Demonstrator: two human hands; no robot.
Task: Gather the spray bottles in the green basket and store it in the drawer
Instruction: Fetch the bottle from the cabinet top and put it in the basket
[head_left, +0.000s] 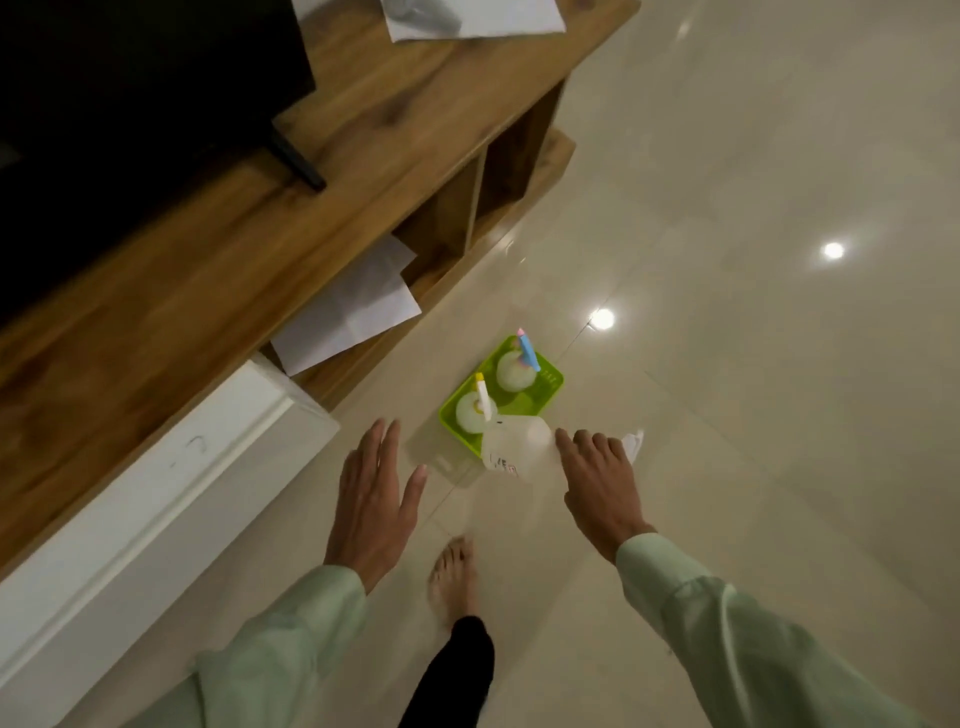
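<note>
A green basket (549, 385) sits on the tiled floor. Two white spray bottles stand upright in it: one with a blue-and-pink nozzle (514, 370) at the far end and one with a yellow nozzle (474, 411) at the near end. My right hand (597, 483) grips a third, clear-white spray bottle (514, 452), held sideways just over the basket's near corner, its white trigger head poking out past my fingers. My left hand (374, 499) hovers open, fingers spread, left of the basket and holds nothing.
A wooden TV cabinet (311, 208) with open shelves runs along the left, white papers (353, 312) hanging from one shelf. A white drawer front (156, 493) juts out below it. My bare foot (454, 577) stands on the glossy floor (753, 415) behind the basket.
</note>
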